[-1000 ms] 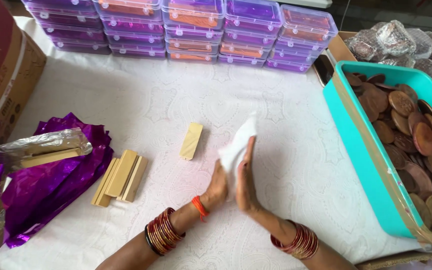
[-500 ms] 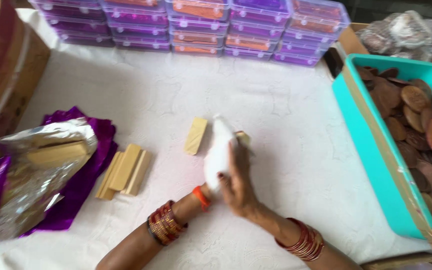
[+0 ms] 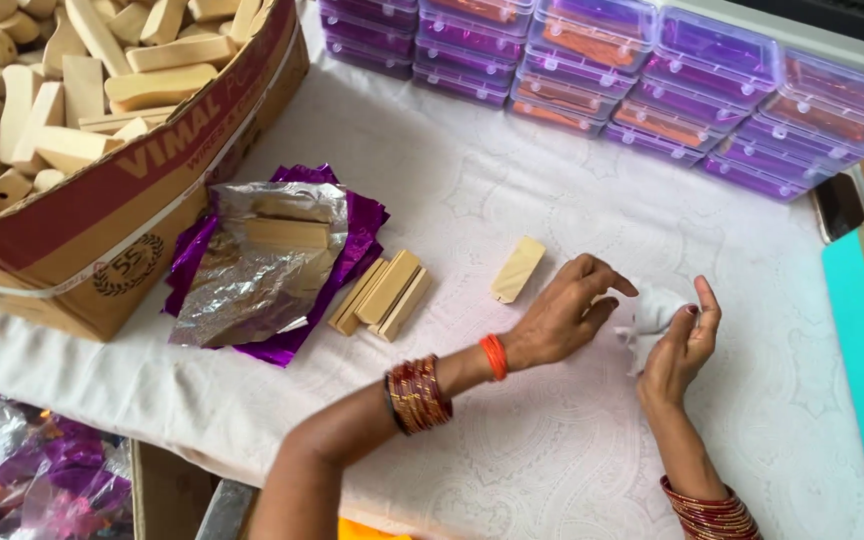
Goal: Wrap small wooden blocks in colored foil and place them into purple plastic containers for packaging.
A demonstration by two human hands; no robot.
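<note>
Both hands' grip point(image 3: 642, 325) around white wrapped piece point(image 3: 649, 312), wrists bent inward

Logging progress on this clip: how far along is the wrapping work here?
Done: stacks of closed purple boxes line the table's far edge. In hand: both the left hand and right hand grip a small white wrapped piece. Left: one loose bar, a small pile of bars, another bar on the foil sheets, and a carton still heaped with bars.
</note>
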